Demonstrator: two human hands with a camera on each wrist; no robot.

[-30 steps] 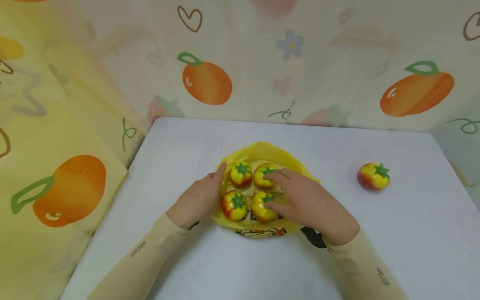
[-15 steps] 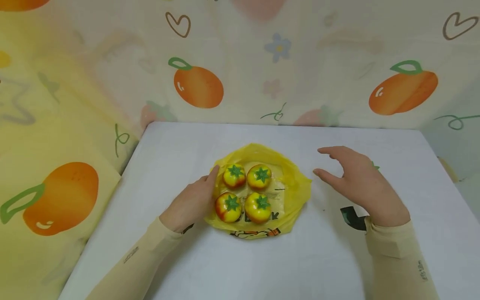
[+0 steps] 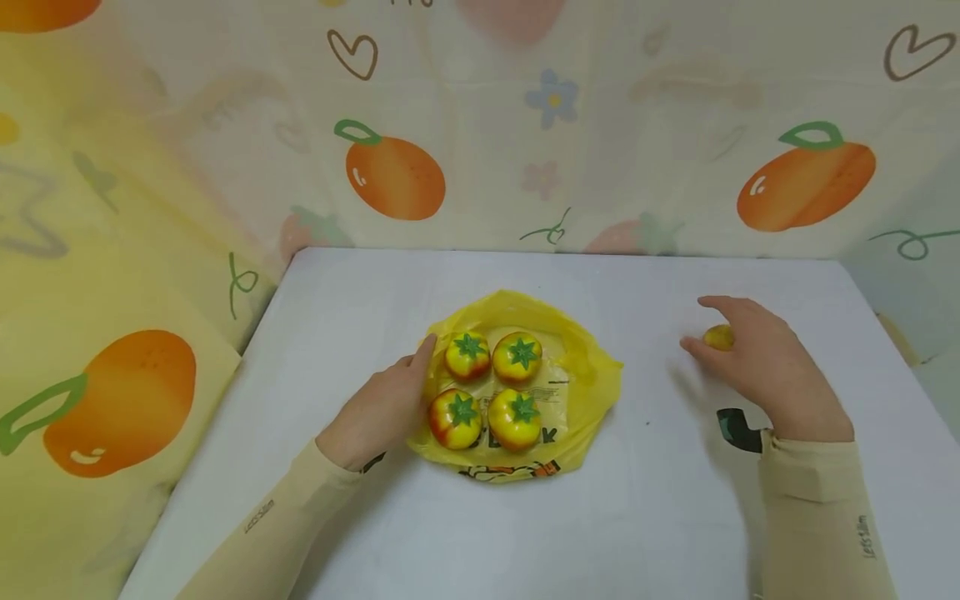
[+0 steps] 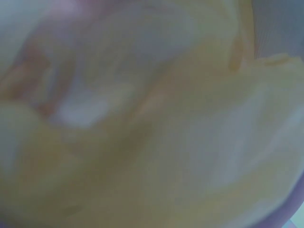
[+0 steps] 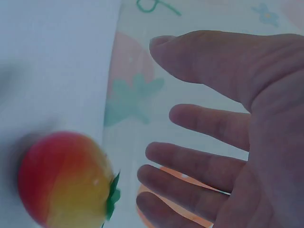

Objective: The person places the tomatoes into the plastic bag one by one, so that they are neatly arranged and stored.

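Observation:
A yellow plastic bag lies spread on the white table, with several red-and-yellow toy tomatoes on it, green leaf tops up. At its left edge rests my left hand, one finger straight along the rim and the others hidden. Blurred yellow plastic fills the left wrist view. My right hand hovers at the right by a lone toy tomato, which it partly covers in the head view. In the right wrist view the fingers and thumb are spread, apart from that toy tomato.
The white table backs onto a fruit-patterned cloth, which also hangs along the left side. Dark wrist-camera mounts stick out beside both sleeves.
My right hand has left the toy tomatoes on the bag and moved right to the lone one, its fingers spread. My left hand stays at the bag's edge. The head view has shifted slightly.

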